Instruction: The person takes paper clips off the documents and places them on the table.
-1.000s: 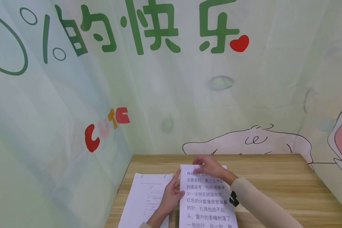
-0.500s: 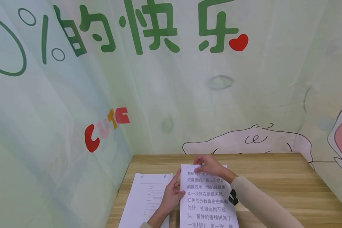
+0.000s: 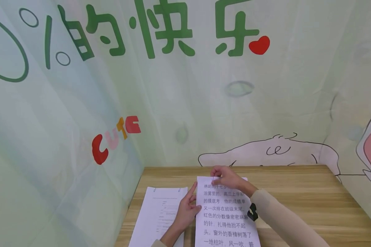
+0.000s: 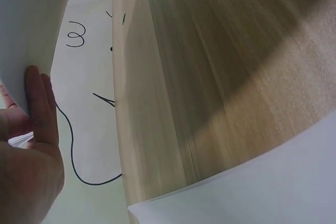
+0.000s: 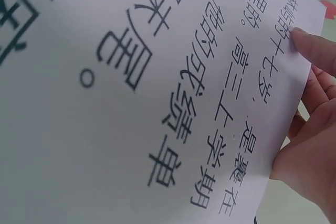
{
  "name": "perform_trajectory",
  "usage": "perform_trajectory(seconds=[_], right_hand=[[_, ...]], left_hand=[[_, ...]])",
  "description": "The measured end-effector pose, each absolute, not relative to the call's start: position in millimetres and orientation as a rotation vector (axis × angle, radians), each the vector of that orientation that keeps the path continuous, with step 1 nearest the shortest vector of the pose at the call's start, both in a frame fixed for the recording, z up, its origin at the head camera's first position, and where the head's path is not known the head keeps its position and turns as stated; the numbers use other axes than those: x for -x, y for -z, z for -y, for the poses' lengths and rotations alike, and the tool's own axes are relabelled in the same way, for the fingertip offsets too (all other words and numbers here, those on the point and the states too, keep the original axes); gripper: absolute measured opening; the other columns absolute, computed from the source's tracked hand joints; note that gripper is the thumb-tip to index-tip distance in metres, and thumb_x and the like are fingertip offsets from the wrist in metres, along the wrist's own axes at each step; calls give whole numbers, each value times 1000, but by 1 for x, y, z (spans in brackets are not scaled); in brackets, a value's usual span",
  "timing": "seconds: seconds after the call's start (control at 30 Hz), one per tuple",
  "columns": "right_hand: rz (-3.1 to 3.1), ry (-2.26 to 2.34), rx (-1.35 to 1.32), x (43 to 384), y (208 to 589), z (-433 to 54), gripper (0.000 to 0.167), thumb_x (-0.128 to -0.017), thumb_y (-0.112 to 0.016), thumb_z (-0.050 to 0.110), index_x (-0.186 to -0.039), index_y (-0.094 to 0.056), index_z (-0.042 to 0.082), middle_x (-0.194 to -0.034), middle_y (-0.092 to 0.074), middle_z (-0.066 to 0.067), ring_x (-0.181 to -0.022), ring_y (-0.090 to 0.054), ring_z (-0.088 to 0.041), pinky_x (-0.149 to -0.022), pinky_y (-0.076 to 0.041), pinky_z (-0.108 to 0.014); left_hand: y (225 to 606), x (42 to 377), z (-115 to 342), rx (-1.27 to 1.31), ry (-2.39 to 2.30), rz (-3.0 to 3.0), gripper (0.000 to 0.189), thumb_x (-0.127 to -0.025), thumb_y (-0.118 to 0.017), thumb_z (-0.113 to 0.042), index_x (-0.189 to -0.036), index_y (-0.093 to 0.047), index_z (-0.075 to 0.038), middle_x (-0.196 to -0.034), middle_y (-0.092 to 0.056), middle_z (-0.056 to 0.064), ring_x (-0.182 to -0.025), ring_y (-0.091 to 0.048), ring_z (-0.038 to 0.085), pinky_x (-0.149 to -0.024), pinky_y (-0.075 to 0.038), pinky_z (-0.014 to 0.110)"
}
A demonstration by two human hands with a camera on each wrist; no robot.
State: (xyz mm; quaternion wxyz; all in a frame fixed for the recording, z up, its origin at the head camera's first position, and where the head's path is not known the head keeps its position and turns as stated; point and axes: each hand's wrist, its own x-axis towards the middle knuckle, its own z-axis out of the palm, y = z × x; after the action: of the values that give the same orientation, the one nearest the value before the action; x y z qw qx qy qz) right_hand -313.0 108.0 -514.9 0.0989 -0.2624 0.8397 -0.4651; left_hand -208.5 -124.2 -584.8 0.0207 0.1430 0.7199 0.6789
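Observation:
Large printed characters cover the paper sheets (image 3: 225, 216), held upright or tilted above the table. My left hand (image 3: 188, 210) grips their left edge, its index finger stretched up along it; in the left wrist view its fingers curl round the blank back. At the top edge, my right hand (image 3: 227, 177) pinches a thin purple paper clip (image 3: 213, 178) against the sheets. The right wrist view has the thumb on the printed face and the other fingers behind; the clip is hidden there. How far the clip sits on the paper I cannot tell.
Left of the sheets lies another paper stack (image 3: 156, 216) with two clips along its top edge. A small black object (image 3: 252, 212) shows beside the right sleeve. The wooden table (image 3: 296, 192) ends at a printed curtain (image 3: 266, 113) behind.
The sheets and both hands have shifted very slightly up and to the right in the head view. Both holds look the same.

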Motion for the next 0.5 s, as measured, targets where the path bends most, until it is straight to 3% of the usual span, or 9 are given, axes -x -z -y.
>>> perform_trajectory(seconds=[0.5], right_hand=[[-2396,1440,754,316,517,-114,18,-91,-75,0,-105,-65,7,-92,-69,-5,-86,-65,-20,-82,-54,-33]], left_hand=[[584,208,118,-422,-2087,-2265,96,-86,-60,20,-168,-31,-20,-124,-69,30,-80,-77,14,-71,-64,27]])
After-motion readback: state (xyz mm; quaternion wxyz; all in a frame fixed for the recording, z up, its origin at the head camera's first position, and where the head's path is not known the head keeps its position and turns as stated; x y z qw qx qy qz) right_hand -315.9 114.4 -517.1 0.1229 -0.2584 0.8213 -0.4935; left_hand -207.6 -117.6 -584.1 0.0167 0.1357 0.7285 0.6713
